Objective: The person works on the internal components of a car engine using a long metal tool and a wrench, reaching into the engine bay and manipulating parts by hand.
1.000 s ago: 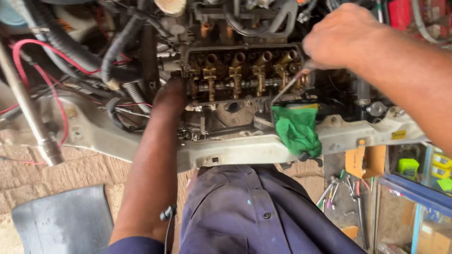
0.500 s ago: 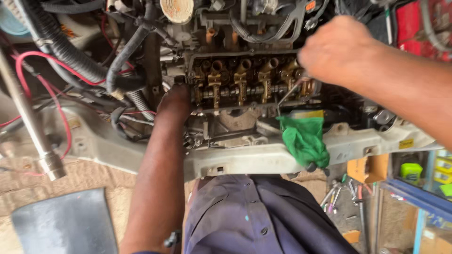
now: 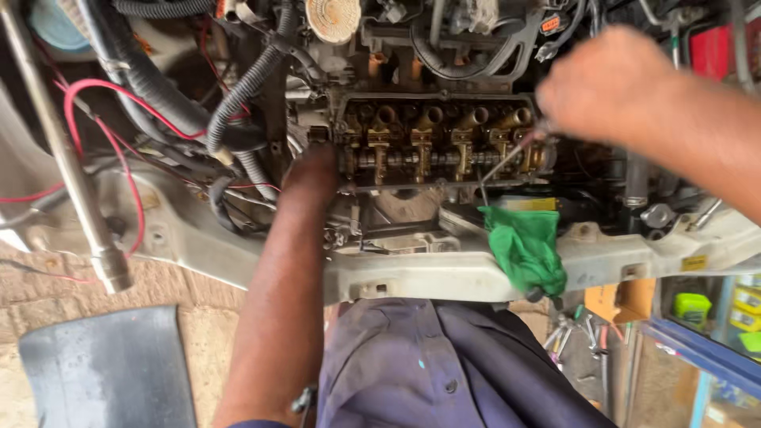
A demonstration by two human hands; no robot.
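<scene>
Open cylinder head [image 3: 440, 143], valve cover off, held one row of brass-coloured rocker arms [image 3: 464, 141]: four pairs countable, the rightmost partly hidden. Above it sat one round cream filler cap [image 3: 333, 17] among black corrugated hoses [image 3: 238, 95] and red wires [image 3: 103, 103].

Right hand [image 3: 614, 83] closed around the handle of a thin metal tool [image 3: 507, 154], fingers pressed together on it, shaft slanting down-left to a tip at the head's right end, near the last rocker. Left hand [image 3: 317, 170] pushed down beside the head's left edge, fingers buried between engine and hoses; grip impossible to tell.

One green rag [image 3: 525, 250] draped over the pale front crossmember [image 3: 444, 277], just below the tool tip. One steel bonnet prop rod [image 3: 59, 150] slanted at far left. Little free room around the head: hoses crowded left, crossmember close below. A small pile of hand tools [image 3: 575, 333] lay on the floor at lower right.
</scene>
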